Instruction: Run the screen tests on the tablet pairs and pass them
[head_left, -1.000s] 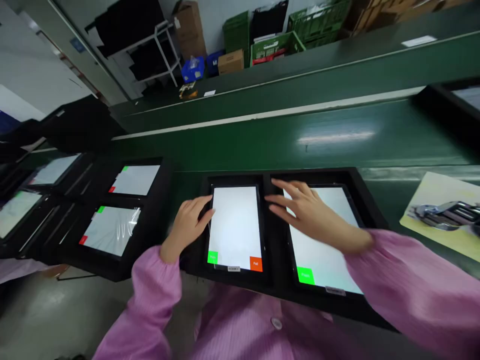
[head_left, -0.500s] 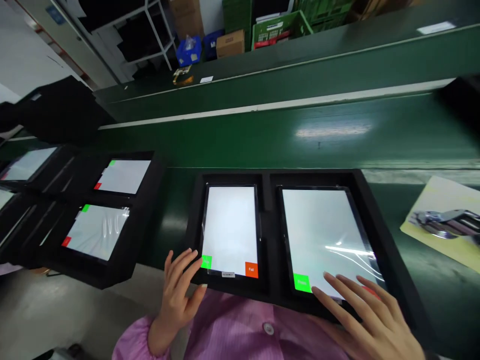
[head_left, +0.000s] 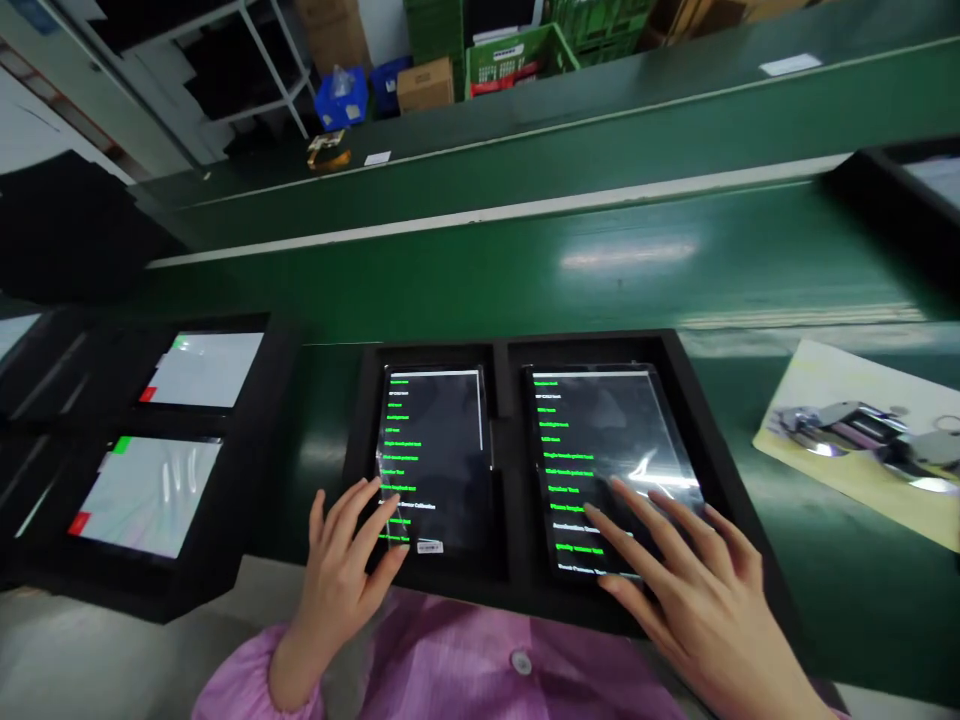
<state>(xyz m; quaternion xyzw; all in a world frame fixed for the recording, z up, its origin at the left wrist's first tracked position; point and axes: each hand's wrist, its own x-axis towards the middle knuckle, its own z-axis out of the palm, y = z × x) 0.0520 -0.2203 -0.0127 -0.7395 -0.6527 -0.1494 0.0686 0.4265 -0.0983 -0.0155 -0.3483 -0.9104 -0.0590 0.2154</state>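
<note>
Two tablets lie side by side in a black foam holder, and both screens are dark with lists of green test text. My left hand has its fingertips at the lower left corner of the left tablet, over the green lines. My right hand is spread across the lower part of the right tablet, its fingertips on or just above the glass. Neither hand holds anything. The hands hide the lower corners of the screens.
To the left, another black holder carries two tablets showing pale screens with green and red corners. A printed sheet lies at right on the green bench. Beyond a raised green ledge stand crates, cartons and blue bins.
Both tablet screens have changed from white with green and red corner buttons to dark with green text lists. Both hands have moved further up over the tablets, and the view has shifted slightly.
</note>
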